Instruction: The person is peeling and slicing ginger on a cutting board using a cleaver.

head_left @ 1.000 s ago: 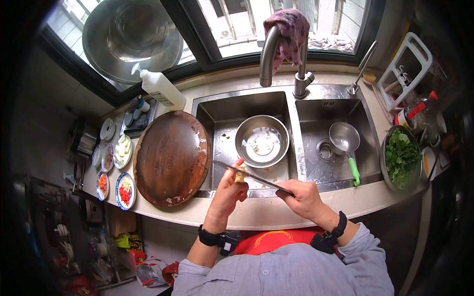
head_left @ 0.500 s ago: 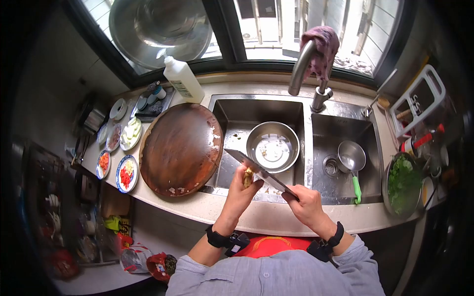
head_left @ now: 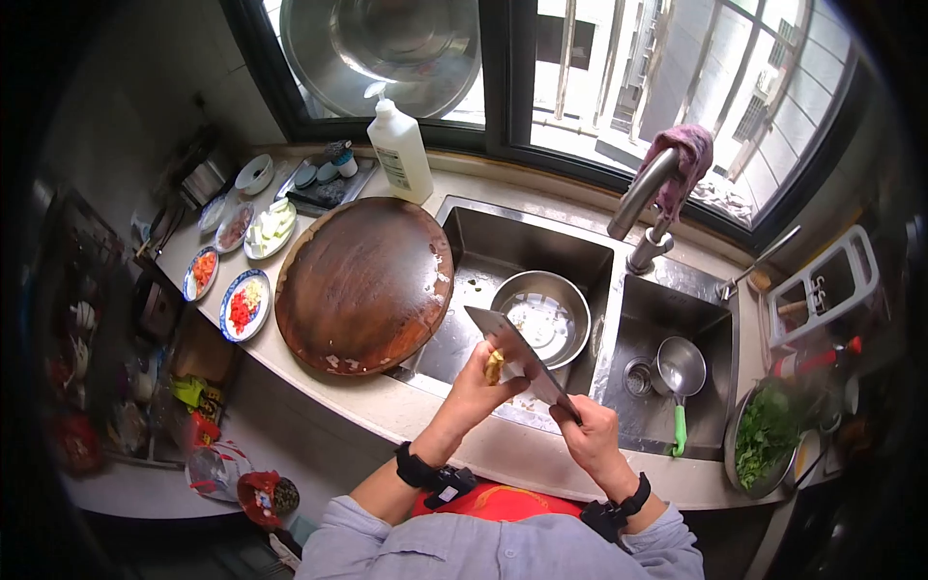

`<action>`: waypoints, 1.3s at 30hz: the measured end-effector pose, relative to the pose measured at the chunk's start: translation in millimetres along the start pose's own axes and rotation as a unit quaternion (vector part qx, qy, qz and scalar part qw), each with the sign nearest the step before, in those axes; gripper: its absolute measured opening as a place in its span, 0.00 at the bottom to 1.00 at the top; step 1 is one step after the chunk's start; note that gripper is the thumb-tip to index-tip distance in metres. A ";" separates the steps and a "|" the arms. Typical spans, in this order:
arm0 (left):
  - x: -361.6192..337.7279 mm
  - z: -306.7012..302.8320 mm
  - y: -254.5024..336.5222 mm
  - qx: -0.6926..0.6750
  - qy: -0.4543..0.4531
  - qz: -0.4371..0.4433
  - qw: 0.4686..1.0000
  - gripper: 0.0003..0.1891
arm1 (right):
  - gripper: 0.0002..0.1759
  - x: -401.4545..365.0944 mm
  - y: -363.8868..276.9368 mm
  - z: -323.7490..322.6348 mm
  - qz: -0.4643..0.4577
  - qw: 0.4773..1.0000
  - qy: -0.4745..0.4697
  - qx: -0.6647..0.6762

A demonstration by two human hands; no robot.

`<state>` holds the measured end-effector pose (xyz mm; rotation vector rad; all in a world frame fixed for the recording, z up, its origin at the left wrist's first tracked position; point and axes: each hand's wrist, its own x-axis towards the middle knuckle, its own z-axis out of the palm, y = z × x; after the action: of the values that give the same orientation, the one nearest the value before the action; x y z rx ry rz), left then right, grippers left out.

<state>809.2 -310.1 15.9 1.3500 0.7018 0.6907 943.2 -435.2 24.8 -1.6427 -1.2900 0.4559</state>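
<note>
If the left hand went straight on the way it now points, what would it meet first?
Most likely the knife, which crosses in front of the left hand; the bowl shows beyond it, though depth is unclear.

Knife [head_left: 522,358]: seen nearly edge-on a second ago, now showing its broad face, and angled more steeply up to the left from the right hand [head_left: 592,437].
Left hand [head_left: 474,396]: its index finger no longer stands raised; the thumb now stretches out toward the blade.
Head view: tilted since then, so the counter [head_left: 406,408] now slants down to the right across the picture.
</note>
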 end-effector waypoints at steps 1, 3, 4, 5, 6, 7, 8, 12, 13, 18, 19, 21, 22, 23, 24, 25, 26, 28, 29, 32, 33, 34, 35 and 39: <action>1.2 -3.9 -2.8 -0.010 -0.019 -0.031 0.999 0.22 | 0.05 0.8 -0.1 -2.8 0.007 1.000 -0.016 -0.002; 2.2 -7.6 -9.0 -0.001 -0.027 -0.060 0.998 0.22 | 0.06 3.7 2.4 -8.0 0.017 0.998 -0.050 -0.019; 3.2 -7.8 -11.5 0.014 -0.038 -0.090 0.995 0.21 | 0.07 5.1 3.4 -9.7 0.028 0.996 -0.079 -0.034; 3.7 -5.9 -13.7 -0.015 -0.023 -0.075 0.997 0.18 | 0.07 5.0 3.0 -9.4 0.028 0.996 -0.080 -0.036; 3.8 -3.2 -17.3 -0.017 -0.022 -0.074 0.997 0.18 | 0.07 4.8 1.5 -7.0 0.032 0.997 -0.062 -0.037; 2.8 -0.1 -21.7 0.000 0.009 -0.059 0.998 0.18 | 0.06 4.1 0.4 -4.7 0.037 0.998 -0.043 -0.038; 2.5 2.0 -22.4 0.017 0.041 -0.045 0.998 0.19 | 0.06 3.7 1.7 -2.4 0.037 0.998 -0.043 -0.039; 4.9 4.4 -20.4 0.051 0.057 -0.043 0.996 0.20 | 0.05 3.4 5.2 3.5 0.036 0.999 -0.003 -0.022; 6.7 2.9 -22.1 0.049 0.058 -0.042 0.996 0.20 | 0.05 4.3 4.9 3.4 0.039 0.999 0.009 -0.008; 10.7 -0.8 -28.6 0.062 0.060 -0.027 0.996 0.20 | 0.05 5.5 6.0 1.0 0.000 0.998 0.012 -0.062; 10.6 1.2 -28.4 0.062 0.059 -0.027 0.996 0.20 | 0.05 5.5 6.5 1.5 -0.005 0.998 0.018 -0.066; 9.3 7.8 -23.9 0.045 0.100 0.010 0.994 0.21 | 0.07 5.9 7.1 1.3 -0.022 0.995 0.024 -0.096; 8.1 8.8 -18.6 0.045 0.098 0.010 0.994 0.21 | 0.08 6.1 7.6 1.1 -0.041 0.991 0.031 -0.125; 6.3 10.3 -5.2 0.073 0.103 -0.019 0.992 0.22 | 0.08 5.6 8.2 1.1 -0.038 0.991 0.032 -0.126; 5.4 11.0 1.8 0.102 0.107 -0.048 0.988 0.23 | 0.09 5.3 9.0 1.0 -0.040 0.991 0.034 -0.125; 6.8 10.3 -0.9 0.102 0.105 -0.048 0.988 0.23 | 0.10 5.4 9.5 0.6 -0.043 0.991 0.037 -0.124; 9.1 8.3 -5.1 0.074 0.094 -0.049 0.992 0.21 | 0.10 5.0 9.7 0.2 -0.043 0.991 0.038 -0.124; 9.3 4.1 -7.0 0.047 0.085 -0.052 0.994 0.20 | 0.10 2.6 9.8 0.6 -0.031 0.995 0.039 -0.082; 10.1 2.3 -4.4 -0.004 0.059 -0.078 0.995 0.20 | 0.10 2.3 10.1 0.9 -0.030 0.995 0.040 -0.082; 8.4 4.1 -8.9 -0.063 0.045 -0.097 0.992 0.18 | 0.10 0.2 11.1 0.6 -0.018 0.994 0.024 -0.105; 8.4 3.9 -6.6 -0.067 0.045 -0.118 0.990 0.18 | 0.09 1.7 12.9 0.0 -0.009 0.995 0.021 -0.095; 10.0 2.9 -4.2 -0.070 0.045 -0.137 0.987 0.18 | 0.09 4.0 14.4 -0.3 -0.001 0.996 0.020 -0.086; 10.3 2.0 -3.6 -0.068 0.043 -0.136 0.987 0.18 | 0.09 4.6 15.4 -0.5 -0.001 0.996 0.023 -0.086; 7.2 -4.3 -10.1 -0.108 0.023 -0.167 0.980 0.19 | 0.10 6.2 20.3 -2.0 -0.015 0.991 0.062 -0.115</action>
<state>810.7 -302.7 5.0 0.9895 0.8415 0.5124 957.8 -430.1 10.1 -1.8090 -1.3112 0.1875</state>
